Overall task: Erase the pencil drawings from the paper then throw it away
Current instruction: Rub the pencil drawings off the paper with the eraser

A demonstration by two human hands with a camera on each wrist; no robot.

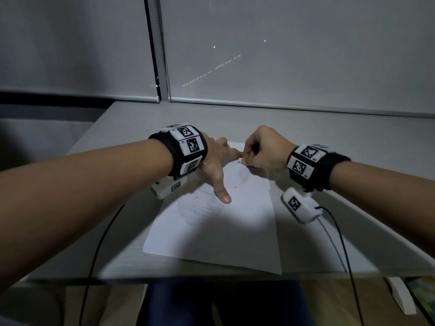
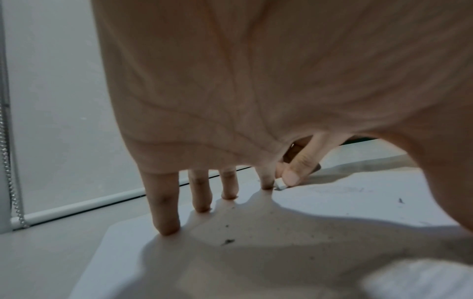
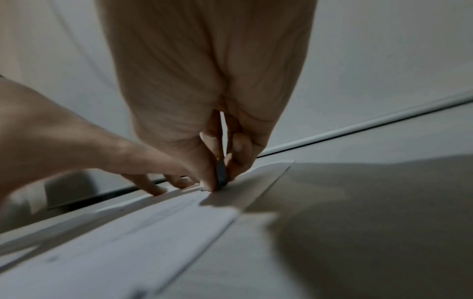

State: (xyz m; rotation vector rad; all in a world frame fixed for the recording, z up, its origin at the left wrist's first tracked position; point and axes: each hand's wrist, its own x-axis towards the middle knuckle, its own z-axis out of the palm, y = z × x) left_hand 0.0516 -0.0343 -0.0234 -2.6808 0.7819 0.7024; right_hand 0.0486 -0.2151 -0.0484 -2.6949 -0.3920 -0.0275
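A white sheet of paper [image 1: 226,227] lies on the grey desk, with faint pencil shading [image 1: 200,205] on its left half. My left hand [image 1: 219,165] is spread flat on the paper's far part, fingertips [image 2: 166,226] pressing it down. My right hand [image 1: 261,149] pinches a small white eraser [image 1: 240,160] between thumb and fingers, its end on the paper near the far edge, right beside my left index finger. The left wrist view shows the eraser [image 2: 281,184] touching the sheet. In the right wrist view the eraser [image 3: 221,176] looks dark between the fingers.
The grey desk [image 1: 353,142] runs back to a window with lowered roller blinds [image 1: 282,55] and a bead chain [image 2: 7,165]. Dark eraser crumbs [image 2: 227,241] dot the paper. Cables [image 1: 341,243] hang from both wrist cameras over the desk's front edge.
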